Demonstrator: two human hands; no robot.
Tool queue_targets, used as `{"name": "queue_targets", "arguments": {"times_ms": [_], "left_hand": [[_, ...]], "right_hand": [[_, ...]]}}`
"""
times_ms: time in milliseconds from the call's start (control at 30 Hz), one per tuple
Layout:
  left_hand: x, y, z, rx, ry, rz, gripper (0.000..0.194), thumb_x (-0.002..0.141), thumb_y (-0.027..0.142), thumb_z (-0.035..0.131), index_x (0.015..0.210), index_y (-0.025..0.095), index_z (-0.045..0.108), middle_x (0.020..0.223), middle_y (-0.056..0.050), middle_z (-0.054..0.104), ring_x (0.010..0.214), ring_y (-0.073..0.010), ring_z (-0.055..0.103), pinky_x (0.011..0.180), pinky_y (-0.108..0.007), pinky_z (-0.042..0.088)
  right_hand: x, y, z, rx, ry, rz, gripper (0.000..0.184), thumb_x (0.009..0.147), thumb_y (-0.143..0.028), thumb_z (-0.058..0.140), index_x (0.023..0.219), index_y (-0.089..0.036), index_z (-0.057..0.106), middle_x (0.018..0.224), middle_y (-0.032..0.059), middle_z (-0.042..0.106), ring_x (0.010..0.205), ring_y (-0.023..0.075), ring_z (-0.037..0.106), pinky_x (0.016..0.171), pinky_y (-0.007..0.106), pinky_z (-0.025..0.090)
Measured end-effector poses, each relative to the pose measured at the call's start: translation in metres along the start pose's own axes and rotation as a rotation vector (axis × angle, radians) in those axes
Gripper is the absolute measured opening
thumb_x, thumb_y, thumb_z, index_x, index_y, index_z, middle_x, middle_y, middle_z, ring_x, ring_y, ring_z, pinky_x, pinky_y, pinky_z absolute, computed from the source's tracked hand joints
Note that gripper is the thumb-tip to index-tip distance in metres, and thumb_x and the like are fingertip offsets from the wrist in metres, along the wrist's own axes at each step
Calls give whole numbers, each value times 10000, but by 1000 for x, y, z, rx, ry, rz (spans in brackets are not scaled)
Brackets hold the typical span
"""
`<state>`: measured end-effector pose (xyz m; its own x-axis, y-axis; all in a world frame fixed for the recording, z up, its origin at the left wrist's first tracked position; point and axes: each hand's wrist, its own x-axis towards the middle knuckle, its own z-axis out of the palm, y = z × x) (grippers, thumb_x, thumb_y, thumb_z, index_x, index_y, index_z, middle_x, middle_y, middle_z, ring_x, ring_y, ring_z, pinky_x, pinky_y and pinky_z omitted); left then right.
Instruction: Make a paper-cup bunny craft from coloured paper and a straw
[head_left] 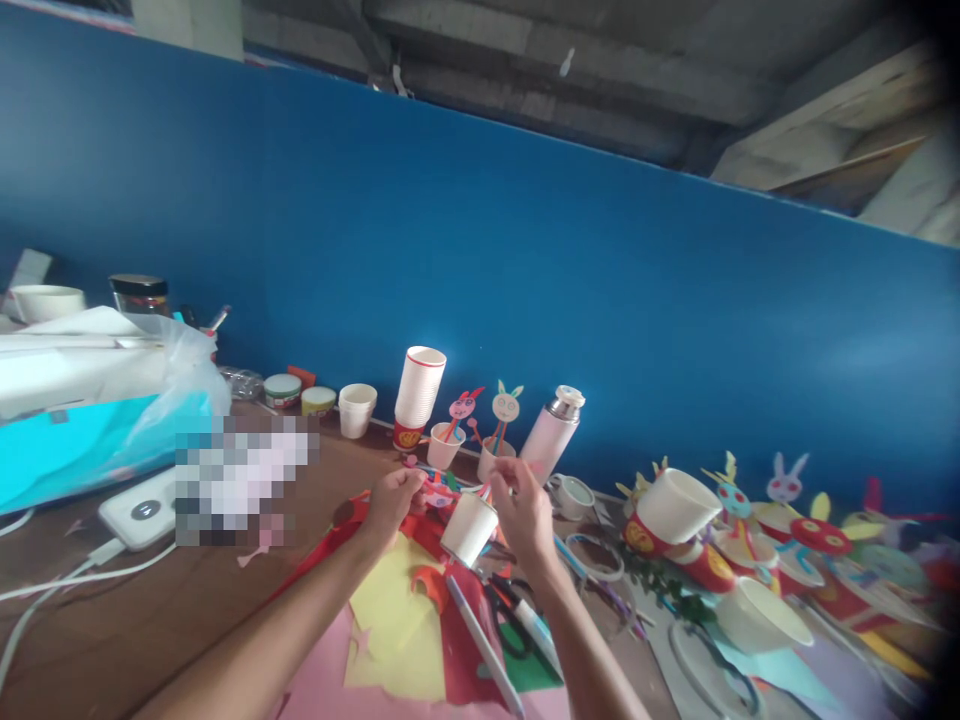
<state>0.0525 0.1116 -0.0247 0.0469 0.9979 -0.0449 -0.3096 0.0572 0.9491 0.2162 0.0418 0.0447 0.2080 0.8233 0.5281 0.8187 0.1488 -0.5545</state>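
Between my two hands a white paper cup (pixel 469 530) is tilted over the paper pile. My left hand (pixel 394 505) is closed, its fingertips pinching the edge of a pink paper cut-out (pixel 439 492) just left of the cup's rim. On the other side my right hand (pixel 525 505) is closed in a pinch above the rim. A thin strip shows near its fingertips, but what it grips is too small to tell. Below the cup lie yellow paper (pixel 397 630), a white pen-like stick (pixel 484 645) and dark-handled scissors (pixel 510 620).
Along the blue wall stand stacked paper cups (pixel 421 390), two cups with paper rabbit figures (pixel 505 405) and a flask (pixel 551 435). More decorated cups (pixel 739 505) crowd the right. A power bank (pixel 142 510) with cables and a plastic bag (pixel 180 370) lie left.
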Motion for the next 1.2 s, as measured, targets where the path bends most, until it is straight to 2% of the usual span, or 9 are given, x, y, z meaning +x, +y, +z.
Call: {"name": "queue_targets", "arguments": {"times_ms": [67,167,333,567,700,800,1067,1200], "left_hand": [[3,-2,-1,-4,2,2,236,614,352,635,575,126,580,435,33,534,393,-82,489,411,-189,426],[6,-4,-2,-14,23,-12,221,589,335,649,586,124,584,457,29,554,389,-81,490,406,-199,435],[5,2,-1,-24,64,-25,202,569,301,669,629,121,600,500,20,584,416,-82,502,393,-188,434],[5,5,-3,-19,92,-35,165,578,254,671,649,121,603,499,22,583,418,-89,511,383,-191,436],[6,3,-4,-21,92,-47,152,588,241,663,660,123,601,506,24,582,420,-90,519,379,-187,431],[7,2,-5,-28,91,-53,149,594,240,661,667,127,598,513,26,581,414,-87,519,368,-178,419],[8,7,-6,-53,93,-67,121,626,218,657,668,122,597,502,24,574,403,-82,505,376,-182,430],[8,9,-7,-68,85,-71,101,647,199,640,703,122,607,500,27,573,396,-83,502,363,-181,419]], "right_hand": [[-8,21,-10,-25,-48,90,262,859,-318,340,951,-206,558,871,12,663,759,140,607,671,211,414],[-22,48,-20,-81,-100,136,248,837,-294,366,903,-197,585,821,21,673,733,158,614,622,216,415],[-36,69,-29,-185,-165,171,247,819,-241,384,851,-228,629,811,18,680,724,180,614,590,239,382],[-40,72,-33,-315,-249,68,200,774,-220,483,843,-285,659,893,20,637,907,225,546,730,321,310],[-43,72,-29,-433,-326,-36,183,751,-235,532,882,-297,644,926,18,613,935,231,501,747,333,291],[-44,72,-25,-461,-362,-64,192,739,-238,556,900,-304,637,945,14,608,926,228,488,752,332,288],[-42,70,-21,-427,-339,-126,114,770,-246,554,830,-281,644,920,-4,611,913,195,492,800,317,275],[-41,65,-23,-405,-317,-140,137,796,-213,506,770,-250,635,885,-1,623,897,182,507,828,315,268]]}}
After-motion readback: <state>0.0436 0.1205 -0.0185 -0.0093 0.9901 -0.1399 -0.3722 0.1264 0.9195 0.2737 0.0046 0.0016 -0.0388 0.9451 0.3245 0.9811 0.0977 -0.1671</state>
